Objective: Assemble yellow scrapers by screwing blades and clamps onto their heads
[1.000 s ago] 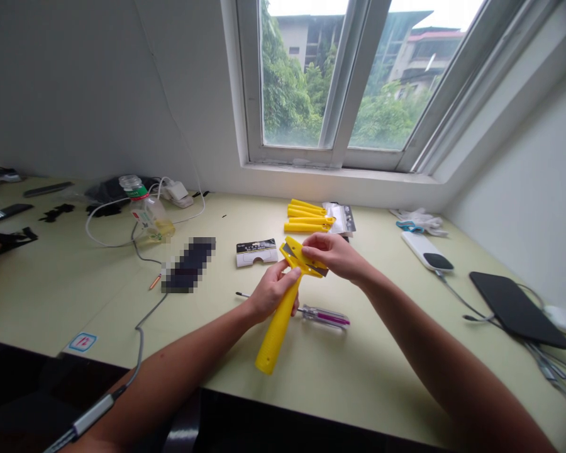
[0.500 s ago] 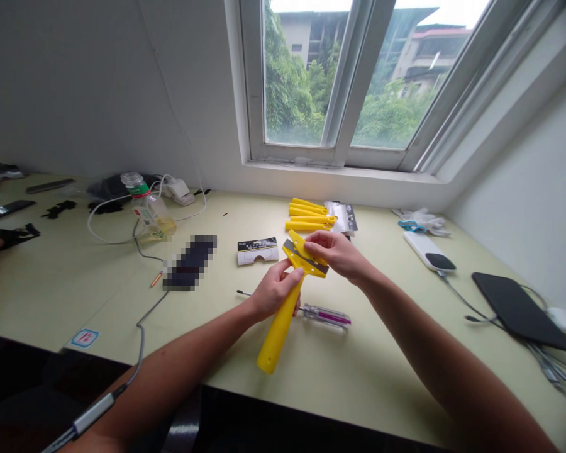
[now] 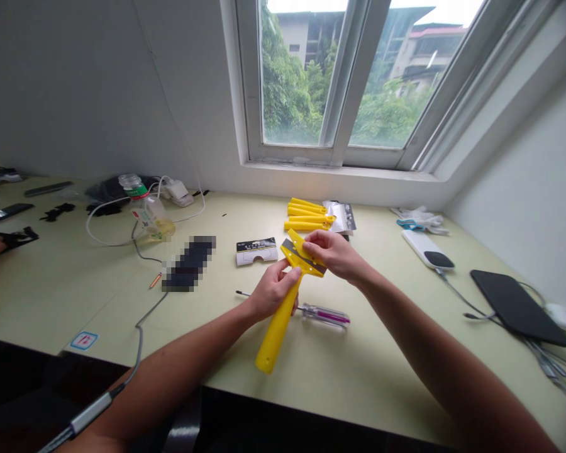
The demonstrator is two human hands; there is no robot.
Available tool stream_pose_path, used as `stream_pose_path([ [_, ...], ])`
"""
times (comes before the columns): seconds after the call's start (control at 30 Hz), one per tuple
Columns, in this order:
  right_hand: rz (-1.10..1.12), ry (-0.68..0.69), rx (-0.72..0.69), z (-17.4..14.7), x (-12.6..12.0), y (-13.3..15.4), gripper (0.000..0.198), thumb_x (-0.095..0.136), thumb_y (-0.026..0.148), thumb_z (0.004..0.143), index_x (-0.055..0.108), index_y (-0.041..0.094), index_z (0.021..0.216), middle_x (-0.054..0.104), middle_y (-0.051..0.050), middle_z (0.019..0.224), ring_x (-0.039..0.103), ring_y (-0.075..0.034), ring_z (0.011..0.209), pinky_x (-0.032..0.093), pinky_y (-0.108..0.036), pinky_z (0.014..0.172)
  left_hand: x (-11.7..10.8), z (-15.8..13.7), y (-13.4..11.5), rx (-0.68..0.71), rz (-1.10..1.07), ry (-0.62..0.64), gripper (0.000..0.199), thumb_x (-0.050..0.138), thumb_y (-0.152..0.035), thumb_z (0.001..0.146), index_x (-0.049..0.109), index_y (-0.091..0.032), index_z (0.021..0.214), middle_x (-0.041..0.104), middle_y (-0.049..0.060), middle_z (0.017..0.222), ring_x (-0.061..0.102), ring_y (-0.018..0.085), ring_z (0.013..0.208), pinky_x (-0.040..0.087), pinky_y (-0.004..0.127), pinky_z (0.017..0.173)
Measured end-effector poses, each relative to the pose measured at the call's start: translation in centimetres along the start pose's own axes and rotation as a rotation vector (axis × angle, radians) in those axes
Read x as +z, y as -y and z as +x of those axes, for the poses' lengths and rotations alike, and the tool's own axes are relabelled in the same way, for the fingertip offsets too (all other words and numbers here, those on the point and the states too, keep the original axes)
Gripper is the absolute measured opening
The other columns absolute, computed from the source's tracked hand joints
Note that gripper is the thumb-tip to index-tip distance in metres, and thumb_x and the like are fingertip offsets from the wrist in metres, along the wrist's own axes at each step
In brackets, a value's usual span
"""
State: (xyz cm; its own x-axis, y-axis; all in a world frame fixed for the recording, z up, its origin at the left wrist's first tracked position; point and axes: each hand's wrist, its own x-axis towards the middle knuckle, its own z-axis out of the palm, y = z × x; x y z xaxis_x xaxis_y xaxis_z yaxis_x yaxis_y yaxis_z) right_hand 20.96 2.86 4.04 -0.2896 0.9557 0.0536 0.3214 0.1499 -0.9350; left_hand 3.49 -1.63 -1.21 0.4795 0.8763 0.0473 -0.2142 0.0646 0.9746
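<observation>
Gripping a yellow scraper (image 3: 279, 330) above the table (image 3: 382, 377) by its neck in a curled left hand (image 3: 272, 290), with thumb on top. Pinching the scraper's head from its right with the right hand (image 3: 332, 253), partly covering the gray blade (image 3: 291, 250); hard to tell on which part. Hiding the mid-shaft of a screwdriver (image 3: 324, 316) behind the left hand. Leaving bare surface nearside right of the scraper, up to the front edge (image 3: 330, 415) near its lower end, with yellow handles (image 3: 305, 224) beyond.

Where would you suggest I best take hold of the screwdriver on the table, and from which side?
Probably the screwdriver's clear-and-purple handle, from the right: it is thick and exposed, while the left hand hides part of the thin shaft.
</observation>
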Motion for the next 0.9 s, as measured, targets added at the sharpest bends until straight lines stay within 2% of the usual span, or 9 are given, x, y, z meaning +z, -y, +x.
stream_pose_path([
  [0.43, 0.029, 0.02, 0.05, -0.06, -0.27, 0.37, 0.033, 0.068, 0.047, 0.074, 0.061, 0.016, 0.079, 0.059, -0.001, 0.07, 0.05, -0.01, 0.058, 0.04, -0.024, 0.05, -0.17, 0.01, 0.25, 0.01, -0.008, 0.029, 0.045, 0.055, -0.054, 0.09, 0.047, -0.015, 0.11, 0.055, -0.005, 0.048, 0.048, 0.012, 0.033, 0.04, 0.021, 0.036],
  [0.9, 0.046, 0.065, 0.033, 0.23, -0.63, -0.08, 0.032, 0.068, 0.046, 0.076, 0.061, 0.015, 0.08, 0.059, -0.001, 0.073, 0.051, -0.01, 0.061, 0.04, -0.024, 0.053, -0.19, 0.02, 0.39, 0.006, -0.03, 0.023, 0.042, 0.055, -0.052, 0.091, 0.047, -0.016, 0.11, 0.056, -0.005, 0.047, 0.048, 0.013, 0.033, 0.04, 0.021, 0.036],
])
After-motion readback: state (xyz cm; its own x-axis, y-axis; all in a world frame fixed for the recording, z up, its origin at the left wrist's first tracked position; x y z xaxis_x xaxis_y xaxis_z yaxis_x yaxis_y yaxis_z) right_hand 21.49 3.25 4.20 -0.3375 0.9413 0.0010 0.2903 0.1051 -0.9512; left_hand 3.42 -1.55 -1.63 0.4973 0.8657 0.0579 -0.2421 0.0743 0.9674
